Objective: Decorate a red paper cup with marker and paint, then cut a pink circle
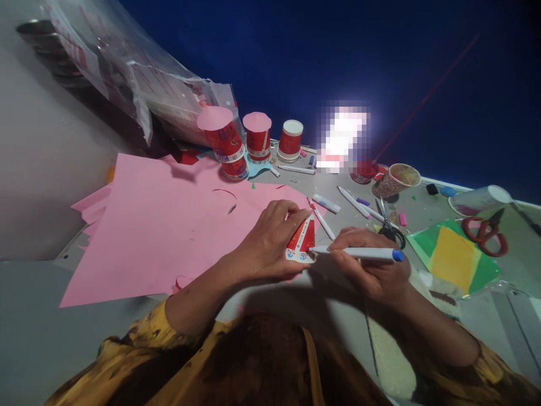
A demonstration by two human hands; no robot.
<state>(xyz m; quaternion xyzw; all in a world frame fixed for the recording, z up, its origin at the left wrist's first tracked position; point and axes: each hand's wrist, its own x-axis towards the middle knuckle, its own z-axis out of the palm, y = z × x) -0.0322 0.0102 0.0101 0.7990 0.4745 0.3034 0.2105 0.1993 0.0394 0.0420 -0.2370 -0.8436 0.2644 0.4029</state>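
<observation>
My left hand [270,242] is closed around a small red and white paper cup [303,239], which lies tilted with blue anchor-like marks near its white edge. Between the fingers of my right hand [372,265] is a white marker [363,254] with a blue end. The marker's tip meets the cup's side, just above the blue marks. Part of the cup is hidden behind my left fingers. Large pink paper sheets [147,237] spread out to the left of and beneath my left hand.
Red paper cups with pink tops [257,135] and a plain red cup [291,141] stand at the back. Markers [355,202], black scissors [391,231], red-handled scissors [486,234], a patterned cup [397,179] and green and yellow paper [454,259] lie rightward. A plastic bag [169,96] leans at back left.
</observation>
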